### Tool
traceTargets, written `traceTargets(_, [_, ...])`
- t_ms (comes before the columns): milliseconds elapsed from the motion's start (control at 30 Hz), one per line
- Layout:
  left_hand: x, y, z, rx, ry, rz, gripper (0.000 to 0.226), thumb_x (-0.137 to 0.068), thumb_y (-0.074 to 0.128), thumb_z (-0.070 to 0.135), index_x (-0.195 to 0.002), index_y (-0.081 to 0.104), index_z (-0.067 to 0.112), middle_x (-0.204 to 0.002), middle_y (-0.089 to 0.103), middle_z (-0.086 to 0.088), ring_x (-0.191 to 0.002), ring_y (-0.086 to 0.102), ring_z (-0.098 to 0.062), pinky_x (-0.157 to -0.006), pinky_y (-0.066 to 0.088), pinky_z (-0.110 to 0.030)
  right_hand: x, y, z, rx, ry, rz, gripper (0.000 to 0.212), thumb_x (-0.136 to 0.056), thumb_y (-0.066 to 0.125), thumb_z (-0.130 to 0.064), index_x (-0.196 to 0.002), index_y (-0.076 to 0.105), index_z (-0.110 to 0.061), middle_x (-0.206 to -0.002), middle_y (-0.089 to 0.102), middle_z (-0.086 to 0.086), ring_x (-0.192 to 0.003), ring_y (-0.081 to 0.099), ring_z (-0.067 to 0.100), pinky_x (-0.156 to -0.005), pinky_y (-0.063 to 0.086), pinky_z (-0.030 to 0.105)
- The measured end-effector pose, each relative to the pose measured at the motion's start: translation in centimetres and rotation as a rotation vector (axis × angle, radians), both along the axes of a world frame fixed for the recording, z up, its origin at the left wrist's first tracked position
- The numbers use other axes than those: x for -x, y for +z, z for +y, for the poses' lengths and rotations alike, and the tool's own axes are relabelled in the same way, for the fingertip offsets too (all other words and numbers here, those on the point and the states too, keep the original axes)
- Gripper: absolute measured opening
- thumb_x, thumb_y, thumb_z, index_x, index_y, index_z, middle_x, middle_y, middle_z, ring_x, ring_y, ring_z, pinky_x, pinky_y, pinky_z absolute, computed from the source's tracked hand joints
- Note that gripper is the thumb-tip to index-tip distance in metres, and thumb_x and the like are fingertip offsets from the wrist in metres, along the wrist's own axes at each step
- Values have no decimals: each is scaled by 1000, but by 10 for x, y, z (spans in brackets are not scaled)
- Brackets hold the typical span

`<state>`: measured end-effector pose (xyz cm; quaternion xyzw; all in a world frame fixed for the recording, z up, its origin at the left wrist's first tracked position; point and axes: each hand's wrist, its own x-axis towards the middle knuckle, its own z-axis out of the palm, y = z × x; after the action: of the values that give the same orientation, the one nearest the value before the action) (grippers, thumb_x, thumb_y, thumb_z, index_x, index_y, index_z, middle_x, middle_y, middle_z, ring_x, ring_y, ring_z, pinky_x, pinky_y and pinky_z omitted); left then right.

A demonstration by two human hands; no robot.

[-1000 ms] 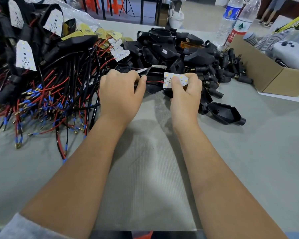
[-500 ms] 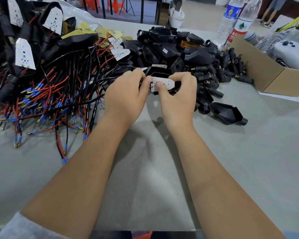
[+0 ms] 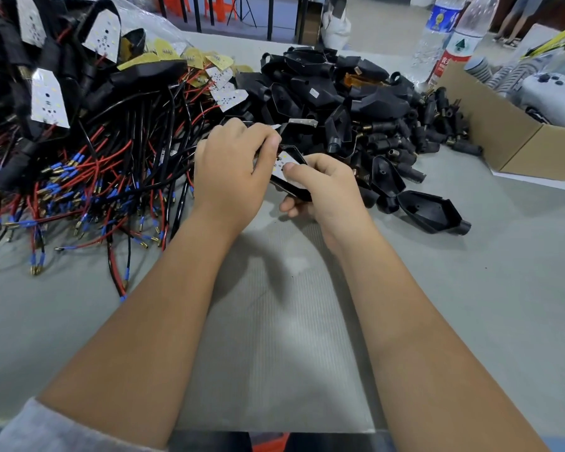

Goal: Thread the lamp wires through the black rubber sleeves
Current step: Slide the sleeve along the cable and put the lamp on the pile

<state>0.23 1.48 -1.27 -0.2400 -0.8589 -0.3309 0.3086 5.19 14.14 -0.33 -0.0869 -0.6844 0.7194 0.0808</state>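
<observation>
My right hand [image 3: 323,187] grips a black lamp housing [image 3: 292,187] with a small white LED board [image 3: 282,164] lying in it, thumb pressed on the board. My left hand [image 3: 232,168] pinches the housing's upper end, fingers curled; the wires there are hidden under it. A pile of empty black housings and rubber sleeves [image 3: 340,102] lies just behind my hands. A heap of red and black wires with blue-tipped terminals [image 3: 88,177] and white LED boards [image 3: 48,99] fills the left side.
One loose black housing [image 3: 428,210] lies right of my hands. A cardboard box [image 3: 509,138] stands at the far right, two plastic bottles [image 3: 450,37] behind it. Grey table surface [image 3: 281,321] stretches in front of me to the near edge.
My hands came together and drew nearer to me. The white board, held out beside the housing a second ago, now sits inside the housing under my right thumb.
</observation>
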Motion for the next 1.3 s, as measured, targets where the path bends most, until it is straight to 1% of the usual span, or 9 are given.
traceTargets(167, [-4, 3, 6, -81, -146, 49, 38, -99, 44, 23, -133, 57, 11, -116, 56, -9, -108, 51, -21, -97, 37, -30, -1, 3, 3, 150, -55, 2, 12, -93, 58, -7, -83, 54, -5, -73, 62, 13, -46, 52, 16, -47, 41, 24])
traceTargets(367, [-9, 5, 9, -200, -146, 203, 21, -93, 50, 14, -106, 65, 5, -101, 59, -7, -96, 51, -18, -89, 34, -18, 2, 4, 9, 526, -150, 97, 9, -98, 54, -7, -103, 56, 1, -70, 63, 9, -48, 55, 11, -48, 46, 19])
traceTargets(533, [-9, 2, 10, -296, -209, -165, 30, -97, 41, 22, -97, 68, 10, -87, 66, -1, -85, 61, -14, -77, 51, -37, 2, 5, 12, 786, -81, 199, 13, -101, 53, -12, -100, 59, 0, -76, 68, 11, -58, 64, 12, -55, 53, 19])
traceTargets(667, [-3, 10, 12, -809, -320, -582, 32, -101, 35, 26, -113, 64, 18, -98, 72, -2, -86, 67, -12, -73, 51, -29, 2, 3, 8, 506, -4, 87, 8, -99, 55, -12, -96, 58, -6, -79, 70, 8, -59, 65, 13, -55, 53, 21])
traceTargets(767, [4, 13, 3, -1015, -382, -608, 32, -105, 29, 29, -122, 55, 22, -103, 74, -4, -96, 70, -20, -75, 53, -29, 2, -1, 7, 289, -16, 19, 9, -96, 60, -14, -89, 57, -10, -83, 72, 10, -62, 63, 15, -56, 49, 23])
traceTargets(900, [7, 12, -2, -1020, -427, -542, 32, -104, 32, 36, -127, 50, 24, -105, 74, -3, -100, 69, -20, -81, 54, -30, 5, -5, 7, -28, -73, -22, 11, -93, 65, -16, -88, 59, -8, -95, 70, 25, -74, 57, 21, -67, 43, 31])
traceTargets(967, [9, 12, -3, -1020, -426, -550, 29, -103, 36, 33, -126, 50, 23, -102, 74, -1, -98, 70, -18, -79, 54, -28, 5, -7, 5, -177, -23, -8, 8, -92, 66, -14, -92, 66, -6, -85, 70, 15, -75, 58, 17, -72, 44, 32])
traceTargets(1133, [11, 9, 0, -959, -282, -712, 22, -102, 41, 21, -96, 62, 16, -64, 58, 6, -54, 58, -3, -48, 45, -15, 1, -8, 2, -405, 171, -61, 17, -90, 68, -17, -91, 68, 0, -72, 62, 8, -69, 56, 20, -69, 45, 37])
traceTargets(1300, [14, 10, -3, -1050, -543, -864, 47, -105, 23, 44, -111, 60, 16, -89, 71, 0, -82, 69, -16, -67, 55, -28, -2, -4, 2, -408, 245, -62, 16, -90, 68, -14, -89, 67, 1, -74, 58, 11, -68, 52, 19, -67, 41, 34])
